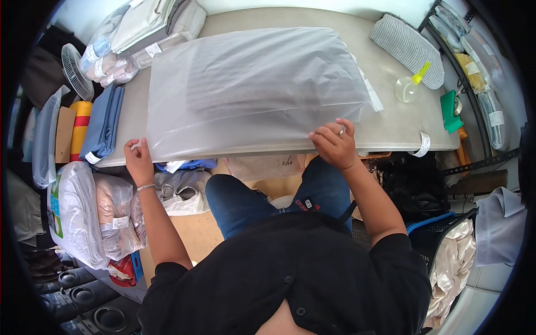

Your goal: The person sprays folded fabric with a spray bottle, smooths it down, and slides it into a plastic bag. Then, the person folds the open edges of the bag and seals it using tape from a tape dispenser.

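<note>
A large translucent plastic bag (173,106) lies flat on the table, with folded grey-looking fabric showing through it. White edges stick out at the bag's right end. My left hand (138,159) is at the table's front edge, just beside the bag's near left corner. Its fingers are bent, with a gap between thumb and index finger, and nothing shows in them. At the bag's near edge, right of centre, my right hand (336,146) has its fingers curled in a pinch on the plastic; the little finger stands away. The fingertips' exact hold is partly hidden.
On the table (402,125) are a clear bottle with a yellow top (410,86), a striped grey cloth (407,47), a green tape dispenser (449,111) and folded blue fabric (103,123). Bagged textiles (120,61) pile up at back left. A shelf (474,84) borders the right.
</note>
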A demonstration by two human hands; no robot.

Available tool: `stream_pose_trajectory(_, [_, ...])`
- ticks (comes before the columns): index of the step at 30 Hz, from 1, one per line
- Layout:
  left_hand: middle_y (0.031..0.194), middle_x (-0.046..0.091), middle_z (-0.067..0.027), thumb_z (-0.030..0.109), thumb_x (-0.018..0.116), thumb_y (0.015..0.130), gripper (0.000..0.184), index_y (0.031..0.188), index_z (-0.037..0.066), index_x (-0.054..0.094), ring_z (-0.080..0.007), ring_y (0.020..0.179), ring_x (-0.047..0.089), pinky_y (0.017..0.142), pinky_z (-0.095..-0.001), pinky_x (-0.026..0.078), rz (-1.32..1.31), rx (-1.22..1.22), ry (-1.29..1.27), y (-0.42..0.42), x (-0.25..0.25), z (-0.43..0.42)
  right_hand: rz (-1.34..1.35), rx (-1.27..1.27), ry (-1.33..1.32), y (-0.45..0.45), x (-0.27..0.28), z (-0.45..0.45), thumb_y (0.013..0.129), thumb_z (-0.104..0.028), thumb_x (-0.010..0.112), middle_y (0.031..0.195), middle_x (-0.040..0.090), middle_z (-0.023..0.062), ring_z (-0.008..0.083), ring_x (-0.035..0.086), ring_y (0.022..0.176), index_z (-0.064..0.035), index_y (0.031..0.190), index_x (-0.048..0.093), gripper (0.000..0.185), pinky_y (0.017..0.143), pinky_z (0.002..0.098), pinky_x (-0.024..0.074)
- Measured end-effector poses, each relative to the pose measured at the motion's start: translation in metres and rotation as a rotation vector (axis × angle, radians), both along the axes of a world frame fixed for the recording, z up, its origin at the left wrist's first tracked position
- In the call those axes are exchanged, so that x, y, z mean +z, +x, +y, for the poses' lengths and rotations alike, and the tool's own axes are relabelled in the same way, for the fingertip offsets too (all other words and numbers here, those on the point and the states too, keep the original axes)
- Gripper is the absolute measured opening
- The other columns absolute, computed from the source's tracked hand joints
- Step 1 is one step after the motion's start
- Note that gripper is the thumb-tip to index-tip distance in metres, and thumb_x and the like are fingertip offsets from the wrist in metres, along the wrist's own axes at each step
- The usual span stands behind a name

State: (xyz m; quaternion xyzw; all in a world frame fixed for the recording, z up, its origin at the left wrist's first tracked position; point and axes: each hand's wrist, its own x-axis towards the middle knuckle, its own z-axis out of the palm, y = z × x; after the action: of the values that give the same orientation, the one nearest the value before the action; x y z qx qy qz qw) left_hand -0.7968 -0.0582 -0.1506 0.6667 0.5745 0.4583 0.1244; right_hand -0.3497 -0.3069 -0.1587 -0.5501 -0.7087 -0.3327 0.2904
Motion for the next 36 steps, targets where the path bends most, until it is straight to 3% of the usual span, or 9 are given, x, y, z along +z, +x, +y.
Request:
stream_pose_trajectory(3, [0.069, 0.057, -0.0023, 0.032, 0.068, 0.092, 0.034, 0.108, 0.004, 0.056, -0.0163, 0.056, 0.051, 0.057, -0.0322, 0.042, 0.303, 0.136, 0.056, 0.004, 0.014, -0.024, 0.002, 0.026, 0.0, -0.007, -0.002, -0.012, 0.077, -0.011, 0.072, 0.086, 0.061, -0.0065, 0.0108, 0.06, 0.083, -0.0177, 0.083, 0.066, 0.011, 0.1, 0.039, 0.0352])
stream_pose_trajectory(6, [0.105, 0.066, -0.0073, 0.029, 0.074, 0.083, 0.04, 0.113, 0.007, 0.061, -0.0253, 0.089, 0.062, 0.081, -0.0424, 0.046, 0.534, 0.138, 0.544, 0.05, 0.047, -0.065, 0.022, 0.052, -0.004, -0.01, -0.004, -0.017, 0.075, -0.01, 0.074, 0.085, 0.062, -0.006, 0.0113, 0.06, 0.082, -0.0175, 0.084, 0.067, 0.013, 0.101, 0.039, 0.0352])
stream_pose_trajectory(8, [0.111, 0.065, -0.0034, 0.028, 0.077, 0.079, 0.047, 0.123, 0.016, 0.063, -0.0224, 0.102, 0.062, 0.098, -0.0466, 0.039, 0.531, -0.421, 0.611, 0.106, 0.057, -0.1, 0.024, 0.068, -0.008, -0.011, -0.005, -0.019, 0.075, -0.01, 0.074, 0.085, 0.062, -0.0056, 0.0117, 0.06, 0.082, -0.0172, 0.084, 0.067, 0.014, 0.101, 0.039, 0.0354])
stream_pose_trajectory(10, [0.108, 0.064, 0.0004, 0.03, 0.078, 0.077, 0.049, 0.123, 0.022, 0.063, -0.0167, 0.102, 0.06, 0.102, -0.0474, 0.035, 0.643, -0.688, 0.652, 0.152, 0.053, -0.123, 0.085, 0.087, -0.028, -0.012, -0.004, -0.019, 0.075, -0.011, 0.074, 0.085, 0.062, -0.0053, 0.0127, 0.06, 0.083, -0.0166, 0.085, 0.067, 0.014, 0.1, 0.0388, 0.0362])
stream_pose_trajectory(17, [0.087, 0.062, 0.0083, 0.022, 0.075, 0.076, 0.024, 0.098, 0.024, 0.069, -0.0082, 0.083, 0.059, 0.095, -0.0408, 0.036, 0.694, -0.765, 0.776, 0.172, 0.021, -0.098, 0.104, 0.088, -0.051, -0.009, -0.003, -0.024, 0.076, -0.01, 0.071, 0.09, 0.061, -0.004, 0.0148, 0.06, 0.087, -0.0152, 0.09, 0.066, 0.016, 0.098, 0.0397, 0.0384])
stream_pose_trajectory(23, [0.076, 0.061, 0.011, 0.018, 0.076, 0.077, 0.015, 0.089, 0.025, 0.07, -0.0073, 0.072, 0.058, 0.092, -0.0383, 0.035, 0.62, -0.68, 0.722, 0.169, 0.03, -0.115, 0.51, -0.099, 0.093, 0.023, -0.022, -0.05, 0.073, -0.01, 0.075, 0.093, 0.063, -0.0004, 0.0199, 0.061, 0.09, -0.0141, 0.091, 0.065, 0.021, 0.092, 0.0397, 0.0416])
stream_pose_trajectory(26, [0.075, 0.061, 0.0111, 0.019, 0.077, 0.078, 0.015, 0.09, 0.025, 0.071, -0.0073, 0.071, 0.058, 0.092, -0.0382, 0.035, 0.619, -0.661, 0.723, 0.169, 0.029, -0.118, 0.363, -0.146, 0.039, 0.028, -0.023, -0.053, 0.075, -0.011, 0.074, 0.101, 0.064, 0.0004, 0.021, 0.06, 0.095, -0.0161, 0.099, 0.067, 0.026, 0.092, 0.0412, 0.0419])
stream_pose_trajectory(31, [0.075, 0.06, 0.0112, 0.019, 0.076, 0.078, 0.015, 0.09, 0.025, 0.071, -0.0073, 0.071, 0.057, 0.093, -0.038, 0.035, 0.616, -0.667, 0.715, 0.169, 0.029, -0.117, 0.109, -0.055, -0.065, 0.013, -0.005, -0.032, 0.079, -0.018, 0.07, 0.134, 0.06, -0.0007, 0.0217, 0.049, 0.131, -0.0223, 0.121, 0.066, 0.042, 0.114, 0.0458, 0.0297])
stream_pose_trajectory(36, [0.093, 0.066, 0.0095, 0.017, 0.075, 0.079, 0.012, 0.088, 0.023, 0.07, -0.0083, 0.087, 0.063, 0.097, -0.0378, 0.036, 0.661, -0.699, 0.667, 0.169, 0.03, -0.116, -0.048, -0.052, -0.15, 0.033, 0.009, -0.011, 0.085, -0.019, 0.063, 0.141, 0.056, 0.0007, 0.0209, 0.047, 0.136, -0.0202, 0.121, 0.066, 0.036, 0.118, 0.0459, 0.0256])
